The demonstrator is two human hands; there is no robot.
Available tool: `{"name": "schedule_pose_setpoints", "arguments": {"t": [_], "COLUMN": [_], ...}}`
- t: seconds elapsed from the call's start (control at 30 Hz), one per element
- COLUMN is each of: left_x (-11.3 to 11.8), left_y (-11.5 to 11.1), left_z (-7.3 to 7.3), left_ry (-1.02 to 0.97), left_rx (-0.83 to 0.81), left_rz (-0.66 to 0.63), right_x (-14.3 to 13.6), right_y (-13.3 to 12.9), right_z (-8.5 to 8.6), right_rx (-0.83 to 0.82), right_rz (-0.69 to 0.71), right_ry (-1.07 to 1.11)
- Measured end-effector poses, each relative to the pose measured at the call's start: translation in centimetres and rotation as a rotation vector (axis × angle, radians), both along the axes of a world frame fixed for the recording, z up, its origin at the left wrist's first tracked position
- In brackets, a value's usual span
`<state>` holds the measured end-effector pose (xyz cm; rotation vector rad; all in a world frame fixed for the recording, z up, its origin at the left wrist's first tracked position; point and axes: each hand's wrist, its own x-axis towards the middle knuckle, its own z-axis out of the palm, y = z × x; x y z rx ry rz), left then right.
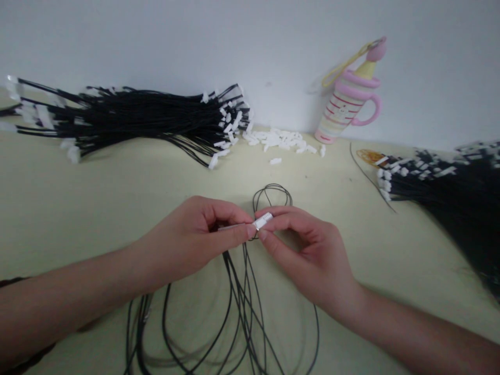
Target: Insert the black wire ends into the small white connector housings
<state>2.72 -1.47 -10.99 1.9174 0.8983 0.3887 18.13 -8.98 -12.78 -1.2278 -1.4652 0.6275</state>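
Note:
Over the middle of the table, a small white connector housing [262,221] sits between the fingertips of both hands. My left hand [213,226] pinches its near-left end, together with what looks like a wire end running back under the fingers. Thumb and fingers of my right hand [300,237] close on the connector from the right. Thin black wires [234,297] hang below my left hand and spread in loose loops toward the near edge of the view. A small coil of thin black wire [273,188] lies just beyond the fingertips.
A bundle of black cables [144,112] with white connectors lies at the back left. Loose white connector housings [279,139] are scattered beside it. A pink and white cup-shaped bottle [344,107] leans against the wall. Another cable bundle [449,192] lies at the right.

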Motion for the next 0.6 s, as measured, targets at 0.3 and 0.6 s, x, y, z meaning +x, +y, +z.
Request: {"name": "schedule_pose_setpoints", "arguments": {"t": [0.3,0.6], "left_x": [-0.14,0.01], "left_y": [0.11,-0.15], "left_z": [-0.29,0.40], "left_ry": [0.017,0.018], "left_rx": [-0.012,0.004], "left_rz": [-0.003,0.007], "right_x": [0.08,0.11], "right_y": [-0.09,-0.20], "right_z": [0.03,-0.09], "right_rx": [-0.059,0.017], "right_rz": [0.005,-0.014], "right_ry": [0.057,-0.067]}}
